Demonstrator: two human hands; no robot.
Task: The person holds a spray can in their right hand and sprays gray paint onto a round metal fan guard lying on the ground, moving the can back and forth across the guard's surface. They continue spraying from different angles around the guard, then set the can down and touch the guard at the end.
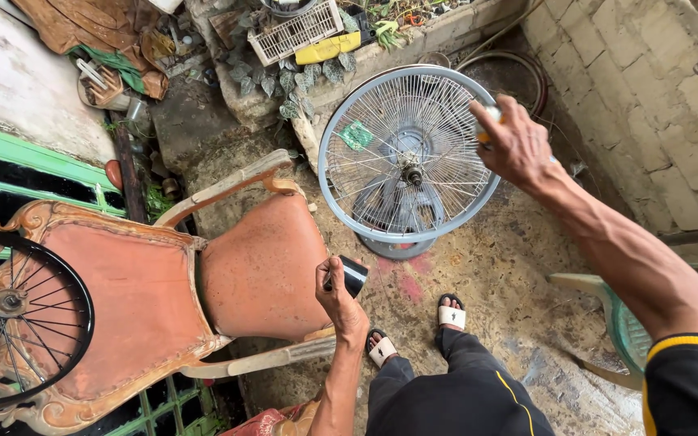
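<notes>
Head view, looking down. My left hand (339,292) has its fingers curled closed around a small black cylindrical can (354,275), held tilted above the front edge of the chair seat. My right hand (515,145) is raised at the upper right rim of the fan guard (408,153), fingers wrapped shut on a small pale object with an orange part (485,127); what kind of object it is cannot be told. The round grey wire guard stands upright on its base (397,246), with the bare motor shaft (413,175) at its centre and a green scrap (356,135) caught in the wires. A white slatted basket (296,32) lies among leaves at the top; its contents are unclear. To the left stands an ornate wooden chair (260,270) with worn orange upholstery, and a black spoked bicycle wheel (18,319) leans over its back. My sandalled feet (451,313) rest on stained concrete ground (510,282). A block wall (648,105) rises on the right, and a green plastic chair (620,323) sits just beneath my right arm.
</notes>
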